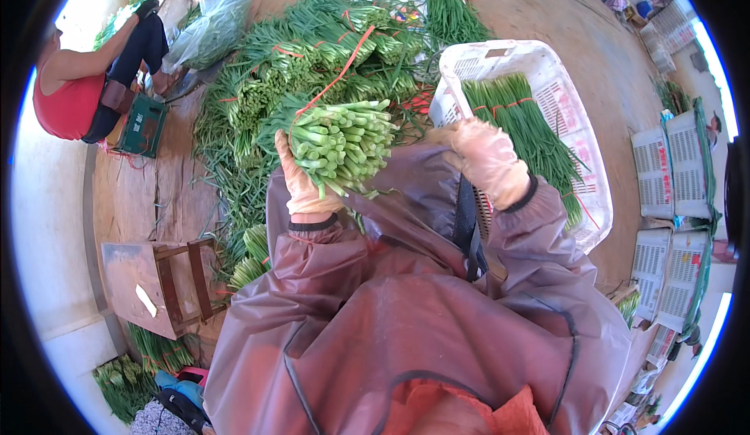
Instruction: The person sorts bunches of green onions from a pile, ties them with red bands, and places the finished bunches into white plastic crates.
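The bundle of green stalks (348, 146) sits in your left hand (301, 177), just inward of its palm and well to the left of your right hand (491, 162). Your left hand, in a thin pale glove, is part open and cupped around the bundle's near left side, thumb side up. Your right hand, gloved too, has its fingers curled in near the crate's edge; you cannot tell from here whether it pinches anything, as its fingertips are blurred and turned away.

The pale cut ends face toward you and slightly right. The bundle's long axis runs away from you and leftward, its leafy end foreshortened behind the stalks and lost against the pile. A red tie (344, 73) rises from beside your left hand's fingers, slanting away and right; how it meets the bundle is hard to make out.

Beyond your left hand spreads the pile of greens (312, 52). Just past your right hand stands a white crate (569, 115) holding tied greens (516, 119), its near left part covered by your sleeve and hand. Left of your left hand is a wooden stool (137, 275).
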Demonstrator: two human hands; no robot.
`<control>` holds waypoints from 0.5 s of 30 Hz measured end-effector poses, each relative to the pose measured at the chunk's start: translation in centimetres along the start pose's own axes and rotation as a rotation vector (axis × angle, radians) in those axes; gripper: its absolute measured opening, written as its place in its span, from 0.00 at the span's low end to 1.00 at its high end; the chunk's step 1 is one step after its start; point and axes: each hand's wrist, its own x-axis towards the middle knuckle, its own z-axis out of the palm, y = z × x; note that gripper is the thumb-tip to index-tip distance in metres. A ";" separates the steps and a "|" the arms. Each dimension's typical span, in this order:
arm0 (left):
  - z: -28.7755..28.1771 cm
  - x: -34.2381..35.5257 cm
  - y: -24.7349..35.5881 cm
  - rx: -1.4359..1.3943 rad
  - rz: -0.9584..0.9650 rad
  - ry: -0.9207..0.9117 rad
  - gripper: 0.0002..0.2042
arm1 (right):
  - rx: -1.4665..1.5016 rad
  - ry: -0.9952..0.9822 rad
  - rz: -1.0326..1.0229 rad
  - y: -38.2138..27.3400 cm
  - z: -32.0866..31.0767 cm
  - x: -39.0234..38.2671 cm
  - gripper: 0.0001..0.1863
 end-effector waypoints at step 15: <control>0.4 0.7 -0.4 -0.028 0.047 0.038 0.29 | 0.485 0.454 -0.254 -4.9 5.4 0.9 0.13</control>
